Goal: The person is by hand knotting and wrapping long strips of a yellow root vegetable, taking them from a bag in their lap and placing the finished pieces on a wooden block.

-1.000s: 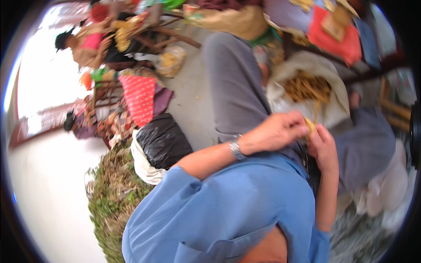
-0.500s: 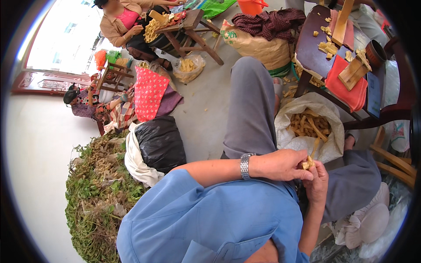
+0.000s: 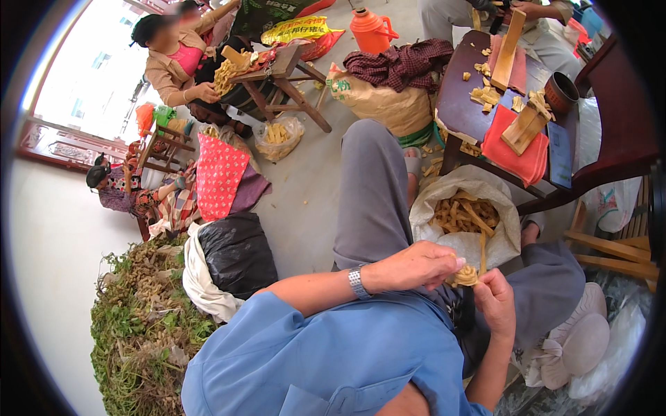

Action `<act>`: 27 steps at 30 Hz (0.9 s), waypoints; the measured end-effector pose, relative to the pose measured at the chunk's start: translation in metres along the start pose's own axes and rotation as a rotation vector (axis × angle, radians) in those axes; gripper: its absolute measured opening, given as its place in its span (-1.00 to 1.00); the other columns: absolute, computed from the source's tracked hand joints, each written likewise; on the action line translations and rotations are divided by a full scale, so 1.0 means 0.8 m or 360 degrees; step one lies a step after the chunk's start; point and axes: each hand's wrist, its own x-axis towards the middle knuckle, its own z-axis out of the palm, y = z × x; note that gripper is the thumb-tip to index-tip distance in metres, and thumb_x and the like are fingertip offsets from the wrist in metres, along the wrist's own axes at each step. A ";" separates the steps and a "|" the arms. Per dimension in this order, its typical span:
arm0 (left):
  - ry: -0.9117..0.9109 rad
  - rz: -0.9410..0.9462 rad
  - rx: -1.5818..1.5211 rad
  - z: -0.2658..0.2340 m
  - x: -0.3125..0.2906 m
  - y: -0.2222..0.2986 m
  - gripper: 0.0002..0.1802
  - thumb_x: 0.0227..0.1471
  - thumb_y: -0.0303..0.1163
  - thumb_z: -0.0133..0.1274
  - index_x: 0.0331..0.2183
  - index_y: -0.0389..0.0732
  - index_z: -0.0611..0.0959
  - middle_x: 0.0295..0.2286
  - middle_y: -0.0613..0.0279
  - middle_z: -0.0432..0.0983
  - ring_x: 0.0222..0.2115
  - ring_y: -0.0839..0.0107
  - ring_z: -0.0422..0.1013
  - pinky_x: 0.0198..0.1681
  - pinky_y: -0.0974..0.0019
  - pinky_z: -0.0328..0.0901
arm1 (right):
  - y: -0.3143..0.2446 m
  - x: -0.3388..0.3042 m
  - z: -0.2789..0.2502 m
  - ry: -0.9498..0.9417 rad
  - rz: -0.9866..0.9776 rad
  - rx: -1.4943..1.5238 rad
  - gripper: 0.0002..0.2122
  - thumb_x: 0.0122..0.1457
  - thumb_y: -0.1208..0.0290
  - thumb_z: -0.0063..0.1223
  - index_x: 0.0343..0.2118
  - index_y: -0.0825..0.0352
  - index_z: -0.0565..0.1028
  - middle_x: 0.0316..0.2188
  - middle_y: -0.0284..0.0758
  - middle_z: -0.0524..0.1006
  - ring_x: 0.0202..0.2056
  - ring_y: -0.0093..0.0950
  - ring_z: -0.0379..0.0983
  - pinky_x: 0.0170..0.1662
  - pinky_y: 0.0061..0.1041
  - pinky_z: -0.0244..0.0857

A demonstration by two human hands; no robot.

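Note:
My left hand [image 3: 417,266], with a metal-banded watch [image 3: 358,283] at its wrist, pinches a coiled bundle of yellowish strip [image 3: 466,276] above my lap. On its other side, the fingers of my right hand [image 3: 495,299] are closed on the same strip. One narrow length of it stands up between my hands toward the white woven sack [image 3: 423,232]. That sack sits open just beyond them, holding many tan strips [image 3: 458,216]. What the strip is made of, I cannot tell.
At right, a dark table [image 3: 463,97] carries a red cloth [image 3: 512,158], a wooden block [image 3: 526,132], a brown cup [image 3: 561,93] and yellow pieces. A black bag [image 3: 236,253] and heaped plants [image 3: 149,312] lie at left. A co-worker [image 3: 170,69] sits beyond, beside a wooden stool [image 3: 284,66].
My hands have moved slightly apart, and the coiled yellowish bundle now shows more fully between them. The view has shifted, so the surroundings sit further left and lower.

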 end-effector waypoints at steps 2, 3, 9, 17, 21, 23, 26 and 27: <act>0.0013 -0.0030 0.0008 -0.002 -0.001 0.002 -0.50 0.32 -0.02 -0.09 -0.54 -0.18 0.46 -0.65 0.41 0.31 -0.58 0.64 0.22 -0.48 0.44 0.16 | 0.000 -0.012 -0.006 0.0058 0.0023 -0.0144 -0.84 0.27 0.36 0.17 -0.35 0.31 0.44 -0.57 -0.57 0.39 -0.53 -0.79 0.22 -0.47 -0.74 0.09; 0.0012 -0.0042 0.0004 -0.001 -0.002 -0.003 -0.50 0.32 -0.02 -0.09 -0.54 -0.17 0.46 -0.65 0.42 0.30 -0.59 0.65 0.21 -0.49 0.44 0.15 | 0.004 -0.016 -0.003 0.0087 0.0013 -0.0143 -0.85 0.26 0.38 0.18 -0.35 0.32 0.47 -0.57 -0.57 0.41 -0.53 -0.78 0.25 -0.47 -0.73 0.12; 0.0038 -0.0183 0.0195 -0.016 -0.004 0.000 -0.50 0.31 -0.01 -0.08 -0.55 -0.17 0.46 -0.67 0.43 0.30 -0.60 0.65 0.20 -0.50 0.44 0.14 | 0.011 -0.011 0.018 0.0206 -0.0202 -0.0522 -0.87 0.26 0.39 0.15 -0.32 0.33 0.49 -0.62 -0.53 0.40 -0.57 -0.75 0.26 -0.50 -0.69 0.14; -0.0034 0.0120 0.0675 -0.029 -0.032 -0.026 -0.52 0.32 -0.02 -0.09 -0.47 -0.22 0.52 -0.61 0.24 0.40 -0.53 0.37 0.36 -0.39 0.25 0.26 | 0.011 -0.031 0.044 0.0234 -0.0294 -0.0798 -0.87 0.20 0.42 0.24 -0.29 0.35 0.54 -0.62 -0.35 0.51 -0.56 -0.67 0.39 -0.45 -0.58 0.30; 0.0269 0.0802 0.1430 -0.032 -0.017 -0.011 -0.49 0.07 -0.18 0.19 -0.05 -0.31 0.48 -0.13 -0.13 0.44 -0.07 -0.07 0.40 -0.06 0.01 0.31 | -0.020 -0.022 0.048 0.0235 -0.0394 -0.1088 -0.88 0.20 0.41 0.22 -0.28 0.31 0.54 -0.61 -0.24 0.53 -0.59 -0.50 0.48 -0.45 -0.50 0.35; 0.0199 0.1018 0.1619 -0.028 -0.012 -0.002 -0.13 -0.12 -0.29 0.33 0.17 -0.32 0.29 0.09 -0.18 0.24 0.11 -0.12 0.23 0.10 -0.01 0.23 | -0.032 -0.019 0.055 0.0196 -0.0377 -0.1209 -0.87 0.21 0.40 0.20 -0.28 0.32 0.53 -0.55 -0.13 0.55 -0.53 -0.28 0.55 -0.42 -0.41 0.38; -0.0425 0.0409 0.1096 0.003 -0.017 0.010 -0.33 -0.03 -0.32 0.27 0.06 -0.33 0.36 -0.18 -0.14 0.52 -0.12 -0.01 0.47 -0.08 0.05 0.34 | -0.042 -0.017 0.067 0.0101 -0.0434 -0.1376 -0.84 0.24 0.36 0.14 -0.25 0.34 0.49 -0.48 -0.03 0.56 -0.43 -0.04 0.54 -0.39 -0.27 0.39; -0.0397 0.0395 0.0975 0.008 -0.004 -0.013 -0.42 0.00 -0.29 0.27 -0.02 -0.33 0.41 -0.33 -0.10 0.58 -0.22 0.02 0.52 -0.15 0.10 0.36 | -0.045 -0.018 0.071 0.0059 -0.0440 -0.1437 -0.83 0.25 0.35 0.12 -0.24 0.34 0.48 -0.48 -0.01 0.55 -0.42 -0.02 0.53 -0.39 -0.24 0.39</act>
